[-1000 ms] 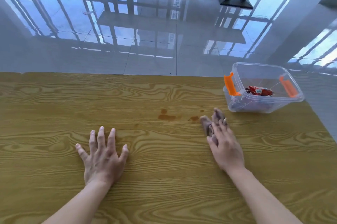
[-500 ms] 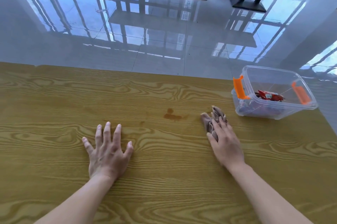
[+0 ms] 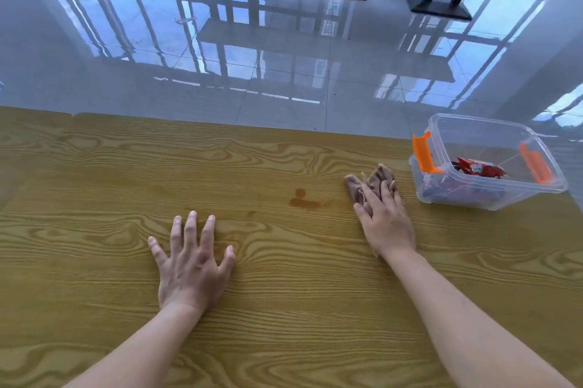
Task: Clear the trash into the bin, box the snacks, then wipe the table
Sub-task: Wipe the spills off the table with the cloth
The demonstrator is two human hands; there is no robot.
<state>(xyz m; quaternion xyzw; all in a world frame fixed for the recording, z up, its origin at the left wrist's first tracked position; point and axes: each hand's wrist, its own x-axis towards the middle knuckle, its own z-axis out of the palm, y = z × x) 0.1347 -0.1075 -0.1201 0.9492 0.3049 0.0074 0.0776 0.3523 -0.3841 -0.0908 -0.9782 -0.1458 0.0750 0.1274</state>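
No loose trash shows anywhere on the tabletop (image 3: pixel 94 166), so that part looks finished, though the bin itself is out of sight. The snacks look boxed too: a red wrapper (image 3: pixel 478 167) and some darker packets lie inside the clear plastic box (image 3: pixel 536 192), which sits at the far right corner of the tabletop with no lid on it. So we're into the wiping, I'd say, and it isn't over.

The right hand (image 3: pixel 386 217) lies flat on a crumpled brown cloth (image 3: pixel 375 181), fingers close together and pressing it down onto the wood, just beside the box's near left side. The left hand (image 3: pixel 189 264) is planted palm-down nearer the front edge, fingers fanned wide, holding nothing, likely bracing.

There's the job left: a brownish spill (image 3: pixel 304 202), one small round drop and a longer smear beneath it, sits toward the middle of the tabletop, between the two hands and just left of the cloth. Fainter spots lie further left of it.

The top is a smooth yellow wood-grain surface with bold swirling lines, probably laminate, so it should wipe easily. The cloth looks soft and bunched. The box is thin, see-through, round-cornered, with bright orange clip handles (image 3: pixel 424 152) on its two ends.
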